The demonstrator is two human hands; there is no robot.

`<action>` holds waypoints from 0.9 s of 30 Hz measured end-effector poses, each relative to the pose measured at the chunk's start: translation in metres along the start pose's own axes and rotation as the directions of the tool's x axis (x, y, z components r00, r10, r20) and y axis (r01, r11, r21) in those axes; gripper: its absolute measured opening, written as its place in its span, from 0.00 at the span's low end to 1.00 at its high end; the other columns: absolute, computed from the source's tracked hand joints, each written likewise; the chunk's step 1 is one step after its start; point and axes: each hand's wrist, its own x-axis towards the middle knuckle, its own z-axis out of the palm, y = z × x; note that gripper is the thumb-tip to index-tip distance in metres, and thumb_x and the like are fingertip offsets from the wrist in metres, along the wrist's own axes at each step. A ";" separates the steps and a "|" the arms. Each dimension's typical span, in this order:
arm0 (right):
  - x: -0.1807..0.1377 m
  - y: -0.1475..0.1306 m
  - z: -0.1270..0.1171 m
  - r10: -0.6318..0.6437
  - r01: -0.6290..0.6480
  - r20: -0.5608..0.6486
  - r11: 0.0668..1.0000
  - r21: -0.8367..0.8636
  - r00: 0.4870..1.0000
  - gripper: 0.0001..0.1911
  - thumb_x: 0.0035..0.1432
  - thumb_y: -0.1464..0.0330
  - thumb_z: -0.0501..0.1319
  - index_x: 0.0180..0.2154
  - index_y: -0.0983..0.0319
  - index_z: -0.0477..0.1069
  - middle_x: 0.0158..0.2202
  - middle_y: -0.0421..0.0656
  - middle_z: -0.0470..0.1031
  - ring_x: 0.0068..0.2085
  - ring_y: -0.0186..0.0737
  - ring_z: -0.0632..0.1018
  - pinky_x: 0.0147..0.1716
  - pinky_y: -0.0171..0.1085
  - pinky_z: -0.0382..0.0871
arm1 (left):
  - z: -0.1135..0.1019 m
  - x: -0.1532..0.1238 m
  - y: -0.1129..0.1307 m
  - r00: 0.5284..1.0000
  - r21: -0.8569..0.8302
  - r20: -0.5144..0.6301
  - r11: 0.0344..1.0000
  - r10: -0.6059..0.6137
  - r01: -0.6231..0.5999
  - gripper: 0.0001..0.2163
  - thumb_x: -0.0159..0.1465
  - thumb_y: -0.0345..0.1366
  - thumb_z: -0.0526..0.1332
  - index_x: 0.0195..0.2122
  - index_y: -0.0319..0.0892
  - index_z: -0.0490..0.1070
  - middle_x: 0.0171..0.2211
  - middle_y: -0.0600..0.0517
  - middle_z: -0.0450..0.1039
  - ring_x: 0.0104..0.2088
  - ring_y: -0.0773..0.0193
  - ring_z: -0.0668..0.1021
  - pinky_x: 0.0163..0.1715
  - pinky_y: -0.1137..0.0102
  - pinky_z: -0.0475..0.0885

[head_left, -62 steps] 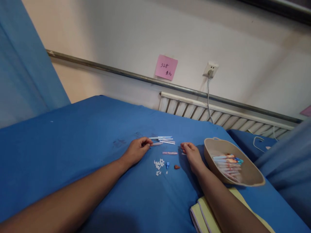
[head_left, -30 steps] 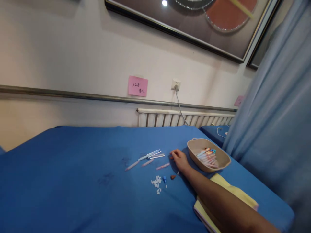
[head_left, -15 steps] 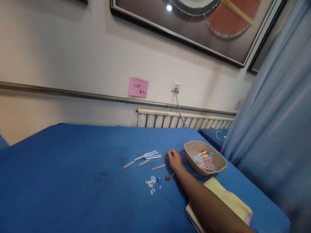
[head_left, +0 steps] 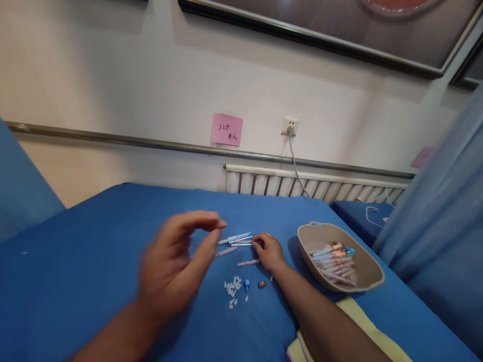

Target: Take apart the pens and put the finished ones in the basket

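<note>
Holds the left hand up over the blue tabletop, blurry, fingers bent toward the thumb; cannot tell if anything tiny sits between them. Rests the right hand on the tabletop, bent fingertips touching the end of the thin white pen sticks; cannot tell if pinching one. Shows a pink stick just beside that hand, with little white bits, a blue cap and a brown bit near the wrist. Has a tan tray of pens close on the right.
</note>
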 end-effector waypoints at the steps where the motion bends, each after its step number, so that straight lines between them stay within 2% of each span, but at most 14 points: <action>1: 0.002 -0.001 0.001 -0.011 0.011 0.026 1.000 -0.005 1.000 0.06 0.54 0.70 0.58 0.32 0.59 0.74 0.33 0.41 0.74 0.35 0.37 0.74 0.37 0.34 0.66 | 0.010 0.002 -0.010 1.000 -0.002 0.021 1.000 -0.011 0.011 0.13 0.64 0.44 0.54 0.47 0.48 0.68 0.44 0.50 0.73 0.43 0.58 0.74 0.43 0.64 0.71; 4: 0.004 -0.002 0.003 -0.058 0.066 0.103 0.995 -0.070 0.993 0.05 0.53 0.70 0.60 0.34 0.58 0.74 0.33 0.41 0.74 0.35 0.37 0.73 0.38 0.34 0.65 | 0.040 0.004 -0.058 0.986 0.064 0.157 0.997 -0.054 0.044 0.12 0.62 0.42 0.54 0.39 0.43 0.71 0.35 0.49 0.76 0.35 0.59 0.76 0.38 0.64 0.72; 6: 0.003 -0.002 0.003 -0.079 0.099 0.150 0.986 -0.131 0.986 0.06 0.52 0.71 0.61 0.35 0.58 0.73 0.35 0.41 0.74 0.37 0.38 0.73 0.39 0.35 0.64 | 0.054 0.001 -0.090 0.959 0.135 0.282 0.991 -0.040 0.002 0.10 0.61 0.40 0.56 0.40 0.44 0.72 0.37 0.49 0.75 0.39 0.58 0.75 0.42 0.63 0.69; 9: 0.002 -0.003 0.001 -0.071 0.110 0.195 0.974 -0.198 0.978 0.06 0.53 0.71 0.61 0.35 0.58 0.73 0.36 0.41 0.74 0.38 0.38 0.73 0.39 0.35 0.64 | 0.064 -0.001 -0.115 0.939 0.179 0.340 0.984 -0.055 -0.008 0.10 0.60 0.38 0.57 0.42 0.44 0.71 0.38 0.49 0.75 0.40 0.57 0.74 0.43 0.63 0.68; 14: 0.001 -0.007 -0.006 -0.104 0.181 0.281 0.948 -0.263 0.954 0.06 0.54 0.72 0.60 0.35 0.58 0.72 0.34 0.41 0.75 0.39 0.40 0.73 0.40 0.36 0.62 | 0.065 0.002 -0.112 0.898 0.258 0.439 0.962 -0.036 -0.087 0.09 0.59 0.35 0.59 0.41 0.45 0.72 0.40 0.50 0.75 0.41 0.55 0.72 0.43 0.63 0.65; 19: -0.002 -0.013 -0.008 -0.145 0.281 0.389 0.904 -0.321 0.910 0.06 0.56 0.73 0.59 0.36 0.59 0.71 0.36 0.42 0.76 0.39 0.41 0.73 0.41 0.37 0.61 | 0.065 0.000 -0.112 0.893 0.278 0.450 0.950 0.004 -0.144 0.08 0.63 0.37 0.55 0.38 0.45 0.73 0.37 0.49 0.74 0.38 0.56 0.72 0.42 0.63 0.64; 24: -0.005 -0.015 -0.008 -0.189 0.355 0.436 0.871 -0.339 0.880 0.07 0.57 0.74 0.57 0.37 0.60 0.71 0.37 0.44 0.75 0.39 0.42 0.73 0.42 0.38 0.61 | 0.064 -0.002 -0.113 0.892 0.271 0.451 0.951 0.012 -0.150 0.09 0.64 0.37 0.53 0.36 0.44 0.73 0.36 0.49 0.74 0.37 0.57 0.73 0.41 0.64 0.64; 27: -0.007 -0.017 -0.009 -0.191 0.362 0.442 0.867 -0.342 0.876 0.08 0.57 0.75 0.56 0.38 0.61 0.71 0.37 0.45 0.75 0.39 0.42 0.73 0.42 0.38 0.61 | 0.062 0.000 -0.111 0.900 0.228 0.435 0.969 -0.016 -0.093 0.10 0.64 0.37 0.52 0.36 0.44 0.73 0.35 0.50 0.74 0.38 0.58 0.73 0.42 0.64 0.64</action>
